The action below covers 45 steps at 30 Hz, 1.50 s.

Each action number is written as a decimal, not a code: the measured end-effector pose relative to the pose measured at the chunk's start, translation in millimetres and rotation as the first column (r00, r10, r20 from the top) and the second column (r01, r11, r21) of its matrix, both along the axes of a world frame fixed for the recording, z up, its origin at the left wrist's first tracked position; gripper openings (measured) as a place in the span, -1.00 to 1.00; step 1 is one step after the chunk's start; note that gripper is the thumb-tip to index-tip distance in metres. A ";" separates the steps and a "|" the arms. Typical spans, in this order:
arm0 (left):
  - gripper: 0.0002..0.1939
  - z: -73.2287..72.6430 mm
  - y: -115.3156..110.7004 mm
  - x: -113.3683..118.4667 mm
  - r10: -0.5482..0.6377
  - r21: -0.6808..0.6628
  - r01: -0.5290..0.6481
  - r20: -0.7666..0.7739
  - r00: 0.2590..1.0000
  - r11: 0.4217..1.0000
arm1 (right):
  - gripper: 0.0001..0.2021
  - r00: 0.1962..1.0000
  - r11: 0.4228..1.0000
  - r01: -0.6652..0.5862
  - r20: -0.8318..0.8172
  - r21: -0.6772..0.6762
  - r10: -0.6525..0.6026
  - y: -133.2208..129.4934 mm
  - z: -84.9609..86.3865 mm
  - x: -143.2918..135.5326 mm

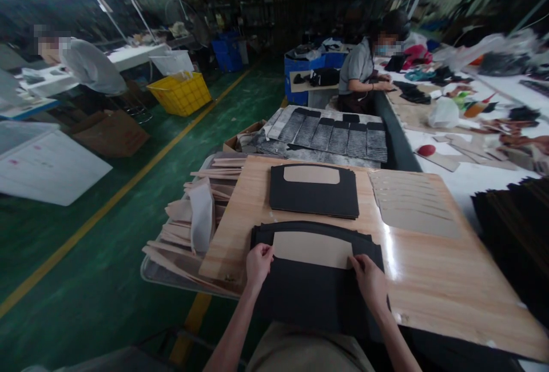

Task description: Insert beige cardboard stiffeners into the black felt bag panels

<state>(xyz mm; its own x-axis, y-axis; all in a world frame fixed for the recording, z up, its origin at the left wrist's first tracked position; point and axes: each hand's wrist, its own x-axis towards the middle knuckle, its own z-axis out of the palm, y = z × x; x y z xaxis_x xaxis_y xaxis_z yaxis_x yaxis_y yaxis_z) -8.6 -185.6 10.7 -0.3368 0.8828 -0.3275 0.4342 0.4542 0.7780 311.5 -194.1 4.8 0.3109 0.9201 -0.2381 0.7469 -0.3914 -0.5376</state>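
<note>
My left hand (259, 264) pinches the left end of a beige cardboard panel (312, 250). At its right end, my right hand (369, 282) grips the panel's lower corner between thumb and fingers. The panel lies over the upper part of a large black sheet (313, 292), close below that sheet's curved top edge. More black sheets show underneath, their edges slightly offset. Beyond them, a second black stack (313, 195) carries a smaller beige panel (311, 174) with rounded corners. Several overlapping beige panels (412, 203) are fanned out on the right of the wooden board (446, 280).
On the left, a grey tray (148, 272) holds beige pieces. Black striped pieces (334, 135) lie behind the board. Dark sheets (514, 235) are piled at right. A co-worker (364, 66) sits at the white table (454, 160); another person (88, 63) bends over a left bench.
</note>
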 end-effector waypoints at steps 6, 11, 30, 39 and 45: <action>-0.74 -2.6 -0.1 -0.5 0.009 -0.014 -0.009 0.022 1.000 1.000 | -0.65 0.999 1.000 -0.016 0.044 0.017 0.015 0.6 -0.7 -2.0; -0.68 -4.1 0.4 -0.3 0.021 -0.048 -0.018 0.056 0.998 0.999 | -0.70 0.993 0.999 -0.043 0.111 0.013 0.041 0.1 3.7 -5.2; -0.51 -18.7 1.5 -4.2 0.022 -0.045 -0.018 0.085 0.996 0.999 | -0.73 0.988 0.996 -0.009 0.154 -0.084 0.022 8.4 11.7 -6.4; -0.68 -4.9 0.6 0.9 -0.003 -0.039 0.004 0.008 1.000 0.999 | -0.69 0.993 0.991 -0.006 0.115 -0.133 0.022 14.8 1.2 2.1; -0.70 0.6 -0.2 4.1 0.001 -0.054 -0.003 -0.037 0.999 0.999 | -0.70 0.998 0.991 0.003 0.070 -0.132 0.007 16.6 -1.7 5.3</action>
<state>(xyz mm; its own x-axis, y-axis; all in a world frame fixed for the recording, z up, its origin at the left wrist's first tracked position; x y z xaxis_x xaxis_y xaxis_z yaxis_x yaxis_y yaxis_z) -4.6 -185.8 11.3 -0.3514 0.8633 -0.3623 0.4610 0.4964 0.7356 316.8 -177.6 3.0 0.3293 0.8826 -0.3356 0.7815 -0.4542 -0.4277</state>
